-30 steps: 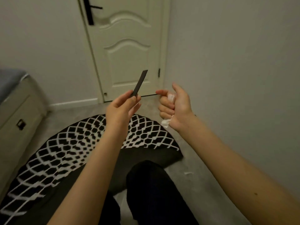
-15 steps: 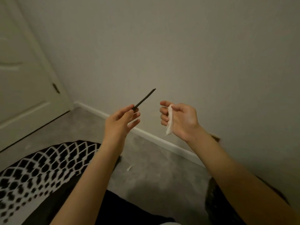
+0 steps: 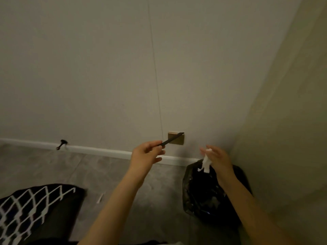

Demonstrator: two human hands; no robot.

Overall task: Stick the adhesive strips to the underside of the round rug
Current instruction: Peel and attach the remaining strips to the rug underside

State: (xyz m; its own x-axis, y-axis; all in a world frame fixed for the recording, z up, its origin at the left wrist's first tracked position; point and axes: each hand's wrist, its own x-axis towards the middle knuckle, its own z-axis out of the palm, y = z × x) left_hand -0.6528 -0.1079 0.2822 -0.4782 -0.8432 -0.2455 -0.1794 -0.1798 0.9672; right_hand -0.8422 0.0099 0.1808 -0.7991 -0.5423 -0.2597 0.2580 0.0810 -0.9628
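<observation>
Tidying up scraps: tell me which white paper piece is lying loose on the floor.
The small white scrap on the grey carpet beside the rug. The other, crumpled piece is in the right hand.

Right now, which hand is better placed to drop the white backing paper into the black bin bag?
The right hand. It holds the white backing paper directly above the black bin bag. The left hand pinches the dark adhesive strip, off to the bag's side.

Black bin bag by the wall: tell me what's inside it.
The bin bag gapes open, but inside only dark, glossy folds show; any contents are hidden. Above it the right hand holds white backing paper, not yet dropped in.
</observation>
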